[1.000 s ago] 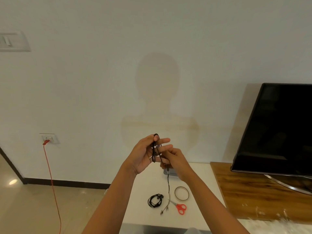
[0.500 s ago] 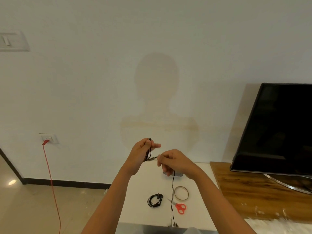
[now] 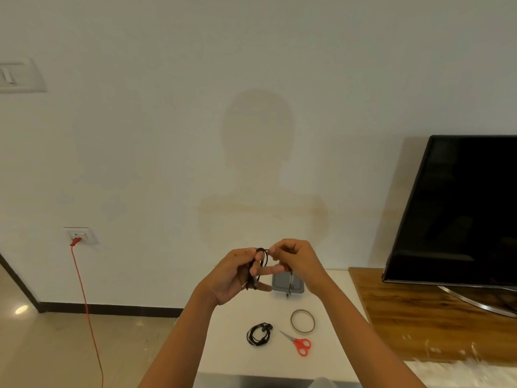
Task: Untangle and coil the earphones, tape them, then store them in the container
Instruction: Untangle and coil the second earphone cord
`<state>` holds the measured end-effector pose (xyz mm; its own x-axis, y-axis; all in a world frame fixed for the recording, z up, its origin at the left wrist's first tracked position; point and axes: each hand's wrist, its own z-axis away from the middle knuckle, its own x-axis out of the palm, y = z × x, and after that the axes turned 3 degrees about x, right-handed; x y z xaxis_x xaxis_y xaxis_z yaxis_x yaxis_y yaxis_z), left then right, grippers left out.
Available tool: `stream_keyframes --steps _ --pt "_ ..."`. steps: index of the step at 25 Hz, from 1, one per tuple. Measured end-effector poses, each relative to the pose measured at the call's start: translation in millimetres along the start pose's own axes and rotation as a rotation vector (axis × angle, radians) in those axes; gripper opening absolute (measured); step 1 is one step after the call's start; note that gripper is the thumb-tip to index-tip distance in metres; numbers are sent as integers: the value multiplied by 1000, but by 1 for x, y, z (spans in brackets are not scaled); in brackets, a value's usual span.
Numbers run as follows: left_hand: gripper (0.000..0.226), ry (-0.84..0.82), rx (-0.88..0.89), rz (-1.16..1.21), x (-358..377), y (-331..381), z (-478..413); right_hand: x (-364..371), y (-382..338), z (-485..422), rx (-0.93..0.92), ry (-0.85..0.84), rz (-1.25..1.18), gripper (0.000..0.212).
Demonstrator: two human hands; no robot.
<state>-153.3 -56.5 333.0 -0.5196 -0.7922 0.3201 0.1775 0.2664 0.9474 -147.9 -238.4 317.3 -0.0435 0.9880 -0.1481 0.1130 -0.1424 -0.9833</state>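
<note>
White tabletop [image 3: 223, 345] is bearing one coiled earphone set [image 3: 258, 334], a tape roll [image 3: 302, 320], scissors [image 3: 299, 343] and a grey container [image 3: 282, 284]. Above it, the left hand [image 3: 232, 275] is gripping partly wound earphones [image 3: 264, 257] on curled fingers, and the right hand [image 3: 293, 261] is pinching their cable. Taping and storing are apparently waiting.
</note>
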Motion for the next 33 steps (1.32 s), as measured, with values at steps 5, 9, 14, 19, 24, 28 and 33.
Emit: stream_keyframes --steps 5,9,14,19,24,28,33 --pt "33 56 23 231 1 3 -1 7 10 9 15 -69 -99 12" --pt "34 62 12 226 1 9 1 1 7 12 27 -130 -116 19" --pt "31 129 -5 228 3 16 3 -3 2 13 55 -184 -192 22" --pt "30 166 29 243 4 21 3 -1 3 15 53 -199 -229 16" --pt "30 195 74 253 -1 30 2 -5 3 13 -6 -187 -195 2" --pt "32 209 115 261 3 32 1 -5 5 11 33 -176 -192 13" --pt "35 243 240 359 2 30 -7 3 17 19 114 -244 -206 24"
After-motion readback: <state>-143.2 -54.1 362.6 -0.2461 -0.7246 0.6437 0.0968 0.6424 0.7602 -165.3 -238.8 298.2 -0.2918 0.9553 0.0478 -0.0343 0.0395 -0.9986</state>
